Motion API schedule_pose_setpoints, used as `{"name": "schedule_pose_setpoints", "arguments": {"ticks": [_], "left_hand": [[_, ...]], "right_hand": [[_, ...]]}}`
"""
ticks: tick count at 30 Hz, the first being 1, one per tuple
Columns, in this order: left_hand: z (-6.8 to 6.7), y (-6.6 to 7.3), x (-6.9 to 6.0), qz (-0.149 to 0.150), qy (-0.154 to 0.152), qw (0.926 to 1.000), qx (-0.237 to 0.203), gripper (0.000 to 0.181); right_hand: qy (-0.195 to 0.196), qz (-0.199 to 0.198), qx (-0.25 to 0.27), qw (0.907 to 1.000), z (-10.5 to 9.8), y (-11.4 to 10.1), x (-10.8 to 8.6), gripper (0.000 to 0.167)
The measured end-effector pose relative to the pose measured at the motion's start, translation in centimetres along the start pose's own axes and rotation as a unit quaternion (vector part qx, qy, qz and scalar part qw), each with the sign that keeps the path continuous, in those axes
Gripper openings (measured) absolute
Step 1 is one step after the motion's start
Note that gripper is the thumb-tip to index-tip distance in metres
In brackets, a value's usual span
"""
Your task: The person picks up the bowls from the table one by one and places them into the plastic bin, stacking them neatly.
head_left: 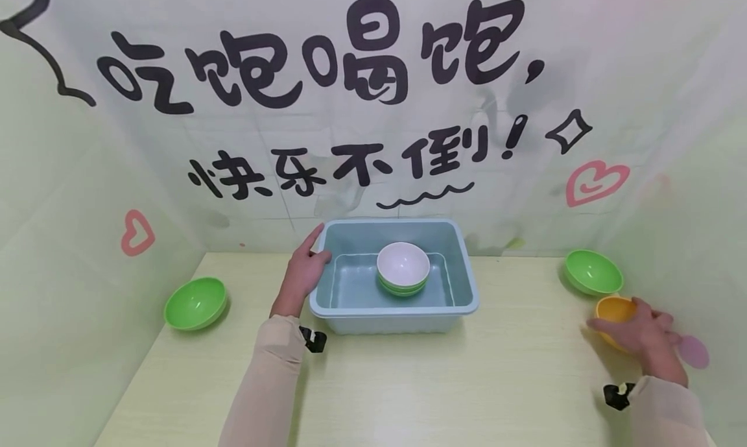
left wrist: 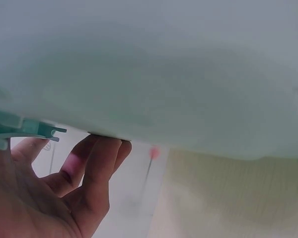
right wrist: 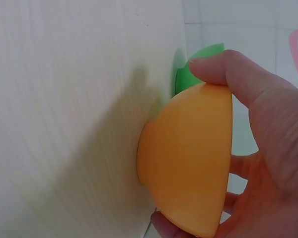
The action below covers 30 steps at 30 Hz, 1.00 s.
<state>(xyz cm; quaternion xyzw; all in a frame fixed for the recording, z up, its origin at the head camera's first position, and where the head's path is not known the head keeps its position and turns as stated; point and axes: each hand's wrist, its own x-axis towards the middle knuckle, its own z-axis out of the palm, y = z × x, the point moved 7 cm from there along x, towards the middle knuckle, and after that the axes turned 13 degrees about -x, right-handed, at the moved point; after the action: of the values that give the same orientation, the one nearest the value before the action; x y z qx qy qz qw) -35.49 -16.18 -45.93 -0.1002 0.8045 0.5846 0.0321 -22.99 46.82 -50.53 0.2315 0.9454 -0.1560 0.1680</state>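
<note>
head view: right hand grips orange bowl, mouth up; left hand pinches blue basin.

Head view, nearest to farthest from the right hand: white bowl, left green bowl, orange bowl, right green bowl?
1. Orange bowl: in the right hand.
2. Right green bowl: just beyond it.
3. White bowl: inside the blue tub, centre.
4. Left green bowl: far left side.

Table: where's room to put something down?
Bare: between left green bowl and left hand; in front of the blue tub; between it and the orange bowl. Crowded: around the right hand, orange bowl and right green bowl.
</note>
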Motion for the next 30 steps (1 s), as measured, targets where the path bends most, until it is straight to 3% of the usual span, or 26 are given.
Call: {"name": "schedule_pose_setpoints", "arguments": {"ticks": [18,30], "left_hand": [[0.1,0.2,0.1,-0.005,-0.001,1.0,0.001,0.071],[0.0,0.2,0.0,-0.005,-0.001,1.0,0.004,0.07]], "right_hand": [[0.031,0.013,-0.023,0.9991,-0.4,0.2,-0.7,0.127],[0.058,0.013,-0.06,0.9964,-2.5,-0.4,-1.1,0.126]]}}
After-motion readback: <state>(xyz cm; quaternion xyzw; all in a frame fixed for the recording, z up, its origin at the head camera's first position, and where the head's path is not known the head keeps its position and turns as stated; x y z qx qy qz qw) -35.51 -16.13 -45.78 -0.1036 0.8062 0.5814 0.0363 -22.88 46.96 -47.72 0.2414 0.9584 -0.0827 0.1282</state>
